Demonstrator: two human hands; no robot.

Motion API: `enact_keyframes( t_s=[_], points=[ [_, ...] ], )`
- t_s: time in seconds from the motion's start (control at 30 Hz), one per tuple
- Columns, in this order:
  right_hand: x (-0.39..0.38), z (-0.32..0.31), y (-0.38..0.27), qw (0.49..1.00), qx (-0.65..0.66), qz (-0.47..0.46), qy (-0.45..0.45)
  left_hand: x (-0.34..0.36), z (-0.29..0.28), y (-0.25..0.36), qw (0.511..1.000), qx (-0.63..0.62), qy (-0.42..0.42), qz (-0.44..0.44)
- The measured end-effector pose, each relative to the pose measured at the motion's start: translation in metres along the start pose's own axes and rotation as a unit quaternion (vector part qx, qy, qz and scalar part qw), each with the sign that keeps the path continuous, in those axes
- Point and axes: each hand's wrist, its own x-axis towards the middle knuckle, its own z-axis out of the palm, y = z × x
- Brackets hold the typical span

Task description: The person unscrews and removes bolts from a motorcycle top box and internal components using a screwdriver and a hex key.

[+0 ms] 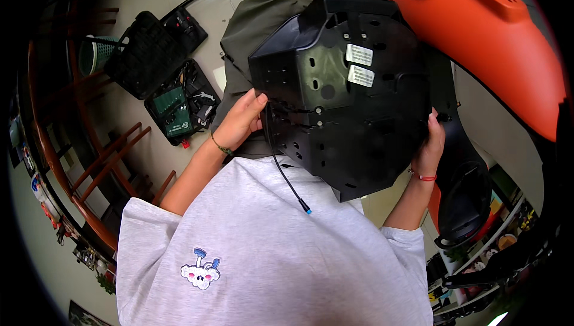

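Between my two hands is a large black plastic housing (365, 128), angular in outline, with slots, screws and two white labels (360, 66) on the face toward me. My left hand (242, 119) grips its left edge, thumb on top. At its right edge, my right hand (431, 143) clasps the side, with most fingers hidden behind it. A thin black cable (286, 176) comes out near my left thumb and hangs down toward my shirt, ending in a blue-tipped connector (305, 207). The housing is held above my lap, over dark grey-green trousers (251, 21).
A large orange plastic body shell (478, 39) stands at the upper right, beside a black part (463, 200). On the tiled floor to the left lies an opened black tool case (182, 104) with tools. A green basket (95, 55) and wooden furniture (84, 116) are at far left.
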Motion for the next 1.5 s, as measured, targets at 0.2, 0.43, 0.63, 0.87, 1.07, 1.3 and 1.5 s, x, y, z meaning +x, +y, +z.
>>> enact_keyframes(
  t_s=[0.2, 0.43, 0.63, 0.87, 1.07, 1.3, 1.5],
  points=[
    [-0.009, 0.012, -0.009, 0.986, -0.099, -0.014, 0.131, -0.016, -0.015, 0.025, 0.943, 0.302, 0.121, 0.073],
    [-0.038, 0.029, -0.065, 0.967, -0.103, -0.165, 0.167, -0.013, -0.011, 0.044, 0.953, 0.215, 0.144, 0.158],
    [-0.048, 0.061, -0.111, 0.958, 0.149, -0.242, 0.025, -0.014, 0.000, 0.056, 0.963, 0.219, 0.090, 0.127],
    [-0.036, 0.097, -0.103, 0.937, 0.103, -0.321, -0.087, -0.027, 0.024, 0.070, 0.968, 0.211, 0.043, 0.127],
    [-0.033, 0.098, -0.092, 0.949, 0.092, -0.284, -0.098, -0.031, 0.034, 0.070, 0.965, 0.205, 0.055, 0.152],
    [-0.022, 0.080, -0.078, 0.936, 0.260, -0.212, -0.104, -0.031, 0.037, 0.078, 0.894, 0.270, 0.184, 0.306],
    [-0.018, 0.078, -0.068, 0.926, 0.338, -0.148, -0.084, -0.003, 0.051, 0.119, 0.822, 0.367, 0.135, 0.414]
  ],
)
